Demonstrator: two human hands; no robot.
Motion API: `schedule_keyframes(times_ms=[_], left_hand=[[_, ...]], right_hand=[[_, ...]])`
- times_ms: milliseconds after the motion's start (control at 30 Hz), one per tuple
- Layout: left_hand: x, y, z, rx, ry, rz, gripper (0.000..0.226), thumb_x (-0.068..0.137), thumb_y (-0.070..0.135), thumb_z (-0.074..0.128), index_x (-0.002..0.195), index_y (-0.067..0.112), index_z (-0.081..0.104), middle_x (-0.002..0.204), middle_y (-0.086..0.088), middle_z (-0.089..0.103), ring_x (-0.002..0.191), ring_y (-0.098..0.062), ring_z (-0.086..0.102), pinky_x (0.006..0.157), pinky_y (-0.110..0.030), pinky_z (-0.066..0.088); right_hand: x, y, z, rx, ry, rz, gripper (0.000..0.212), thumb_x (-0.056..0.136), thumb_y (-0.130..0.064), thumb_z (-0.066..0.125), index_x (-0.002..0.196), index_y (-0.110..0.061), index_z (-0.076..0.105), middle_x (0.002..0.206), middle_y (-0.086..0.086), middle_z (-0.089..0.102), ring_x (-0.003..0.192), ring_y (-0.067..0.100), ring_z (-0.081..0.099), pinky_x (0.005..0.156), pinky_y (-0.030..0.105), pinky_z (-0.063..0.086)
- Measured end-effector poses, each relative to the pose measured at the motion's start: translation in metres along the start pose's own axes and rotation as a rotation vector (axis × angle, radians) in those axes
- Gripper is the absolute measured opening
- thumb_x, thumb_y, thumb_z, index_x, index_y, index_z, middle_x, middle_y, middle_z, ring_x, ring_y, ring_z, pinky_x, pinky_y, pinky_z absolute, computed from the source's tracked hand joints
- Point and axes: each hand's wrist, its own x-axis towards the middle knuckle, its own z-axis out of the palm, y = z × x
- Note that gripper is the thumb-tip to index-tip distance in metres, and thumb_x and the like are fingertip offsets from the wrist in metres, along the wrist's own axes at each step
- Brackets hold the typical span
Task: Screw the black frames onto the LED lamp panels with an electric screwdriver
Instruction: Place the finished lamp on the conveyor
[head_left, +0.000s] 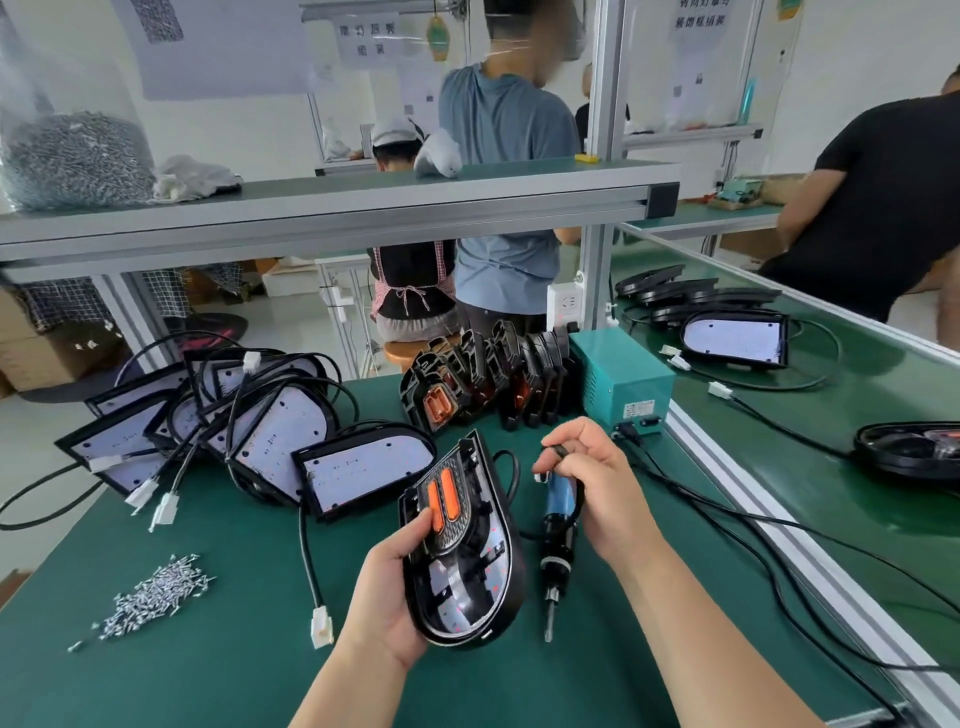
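My left hand grips a black frame with two orange strips laid over an LED lamp panel, tilted above the green table, thumb beside the orange strips. My right hand holds the blue electric screwdriver upright just right of the frame, its bit pointing down at the mat. Bare LED panels with cables lie stacked at the left. A row of black frames stands at the back centre. Loose screws lie in a heap at the front left.
A teal power box sits behind my right hand, its black cables trailing over the mat. Right of the aluminium rail, a conveyor carries more lamps. A shelf overhead holds a bag of screws. Several people work beyond.
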Motion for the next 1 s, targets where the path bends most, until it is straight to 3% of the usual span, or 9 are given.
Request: schedule_keyframes(times_ms=[133, 233, 300, 400, 567, 700, 800, 900, 1000], left_hand=[[0.001, 0.003, -0.003, -0.038, -0.02, 0.044, 0.038, 0.085, 0.028, 0.063, 0.104, -0.002, 0.078, 0.116, -0.023, 0.072, 0.098, -0.04, 0.073, 0.078, -0.053, 0.06], [0.001, 0.008, -0.004, -0.113, -0.063, 0.087, 0.042, 0.089, 0.033, 0.06, 0.106, -0.001, 0.078, 0.119, -0.022, 0.071, 0.1, -0.038, 0.073, 0.079, -0.052, 0.06], [0.001, 0.009, -0.002, -0.107, -0.08, 0.124, 0.042, 0.088, 0.035, 0.06, 0.107, 0.002, 0.078, 0.121, -0.021, 0.071, 0.104, -0.038, 0.072, 0.083, -0.051, 0.059], [-0.002, 0.008, 0.008, -0.017, -0.078, 0.15, 0.044, 0.088, 0.034, 0.061, 0.115, 0.004, 0.075, 0.127, -0.022, 0.067, 0.113, -0.039, 0.068, 0.091, -0.051, 0.055], [-0.001, 0.009, 0.018, 0.137, -0.081, 0.217, 0.059, 0.091, 0.029, 0.065, 0.142, 0.004, 0.051, 0.136, -0.029, 0.059, 0.126, -0.046, 0.058, 0.109, -0.063, 0.041], [0.0, 0.007, 0.028, 0.296, -0.08, 0.274, 0.054, 0.092, 0.031, 0.066, 0.138, 0.004, 0.057, 0.129, -0.025, 0.065, 0.12, -0.044, 0.063, 0.108, -0.06, 0.044], [0.003, 0.005, 0.033, 0.35, -0.104, 0.274, 0.057, 0.094, 0.047, 0.06, 0.138, 0.011, 0.059, 0.133, -0.018, 0.066, 0.125, -0.037, 0.062, 0.112, -0.054, 0.041], [0.006, 0.003, 0.034, 0.365, -0.201, 0.282, 0.064, 0.097, 0.062, 0.041, 0.133, 0.015, 0.066, 0.134, -0.016, 0.065, 0.127, -0.033, 0.061, 0.109, -0.052, 0.041], [0.018, 0.003, 0.025, 0.383, -0.075, 0.359, 0.071, 0.096, 0.062, 0.039, 0.126, 0.001, 0.059, 0.122, -0.023, 0.069, 0.113, -0.034, 0.066, 0.102, -0.052, 0.045]], right_hand=[[-0.009, -0.009, 0.014, -0.051, -0.061, -0.09, 0.03, 0.075, -0.002, 0.047, 0.09, -0.019, 0.067, 0.082, 0.007, 0.072, 0.091, 0.017, 0.066, 0.092, 0.028, 0.048], [-0.016, -0.014, 0.022, -0.198, -0.139, -0.165, 0.028, 0.081, -0.003, 0.05, 0.093, -0.022, 0.066, 0.092, 0.006, 0.07, 0.089, 0.021, 0.063, 0.085, 0.027, 0.049], [-0.022, -0.018, 0.027, -0.267, -0.14, -0.118, 0.01, 0.089, -0.025, 0.055, 0.094, -0.022, 0.064, 0.081, 0.0, 0.062, 0.074, 0.017, 0.051, 0.072, 0.021, 0.041], [-0.032, -0.017, 0.034, -0.359, -0.145, -0.026, 0.043, 0.086, -0.064, 0.057, 0.09, -0.022, 0.056, 0.069, -0.015, 0.05, 0.065, 0.007, 0.045, 0.063, 0.014, 0.037], [-0.04, -0.016, 0.033, -0.43, -0.123, 0.086, 0.038, 0.081, -0.05, 0.074, 0.105, -0.027, 0.055, 0.096, -0.009, 0.074, 0.089, 0.007, 0.07, 0.088, 0.034, 0.056], [-0.044, -0.022, 0.02, -0.4, -0.144, 0.069, 0.042, 0.078, -0.047, 0.073, 0.111, -0.029, 0.055, 0.102, -0.007, 0.073, 0.096, 0.01, 0.07, 0.095, 0.044, 0.054], [-0.045, -0.026, 0.013, -0.369, -0.128, 0.074, 0.043, 0.075, -0.043, 0.073, 0.111, -0.028, 0.055, 0.104, -0.004, 0.073, 0.1, 0.015, 0.069, 0.098, 0.048, 0.053], [-0.045, -0.029, 0.004, -0.311, -0.079, 0.056, 0.044, 0.074, -0.044, 0.073, 0.112, -0.028, 0.057, 0.105, -0.005, 0.073, 0.101, 0.015, 0.069, 0.097, 0.043, 0.054], [-0.041, -0.04, -0.013, -0.219, 0.038, 0.005, 0.041, 0.071, -0.045, 0.072, 0.11, -0.034, 0.061, 0.106, -0.01, 0.074, 0.1, 0.008, 0.07, 0.082, 0.019, 0.054]])
